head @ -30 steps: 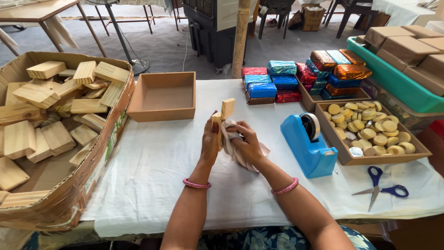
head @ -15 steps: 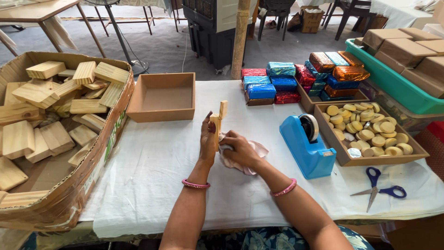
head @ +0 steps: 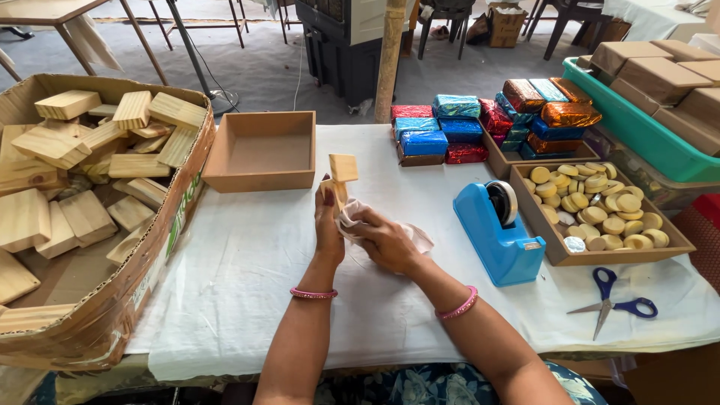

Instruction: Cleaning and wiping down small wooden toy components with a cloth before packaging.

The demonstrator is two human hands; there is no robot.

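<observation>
My left hand (head: 328, 225) holds a small pale wooden block (head: 341, 176) upright above the white-covered table (head: 247, 300). My right hand (head: 384, 238) grips a crumpled pinkish-white cloth (head: 358, 217) pressed against the lower side of the block. Both wrists wear pink bangles. An empty shallow wooden tray (head: 262, 154) sits just beyond my hands.
A large cardboard box (head: 169, 232) of wooden blocks stands at the left. A blue tape dispenser (head: 499, 232), a tray of round tan discs (head: 596, 206), blue-handled scissors (head: 615, 307), foil-wrapped bars (head: 450, 127) and a green bin (head: 637, 127) of brown boxes lie to the right.
The block has been turned in my left hand and the cloth in my right hand has shifted along it. My hands stay in the same spot above the table.
</observation>
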